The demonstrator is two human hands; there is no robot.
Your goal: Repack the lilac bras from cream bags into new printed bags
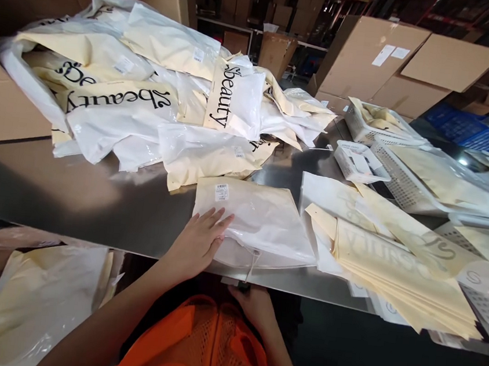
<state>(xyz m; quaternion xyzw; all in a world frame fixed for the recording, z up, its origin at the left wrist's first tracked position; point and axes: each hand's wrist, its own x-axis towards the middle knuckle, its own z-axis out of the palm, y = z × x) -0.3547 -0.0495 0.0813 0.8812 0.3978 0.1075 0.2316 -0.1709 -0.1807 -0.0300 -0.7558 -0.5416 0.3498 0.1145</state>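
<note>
My left hand (201, 241) lies flat, fingers stretched out, on a clear plastic bag (262, 217) with cream and white contents and a barcode label. Below that bag is a white piece (271, 260) with a thin cord (253, 262) hanging from it over the table's front edge. My right hand (257, 306) is at this edge, close to the lower end of the cord. Its fingers are curled and partly hidden; a small dark thing shows at them, too unclear to name. Right of the bag lies a stack of cream printed bags (392, 274).
A large heap of bagged goods (125, 106) lies on the metal table (145, 213), before an open carton (8, 100). White baskets (406, 177) stand at the right, cardboard boxes (371, 62) behind. More bagged goods (40, 301) sit below the table at the left.
</note>
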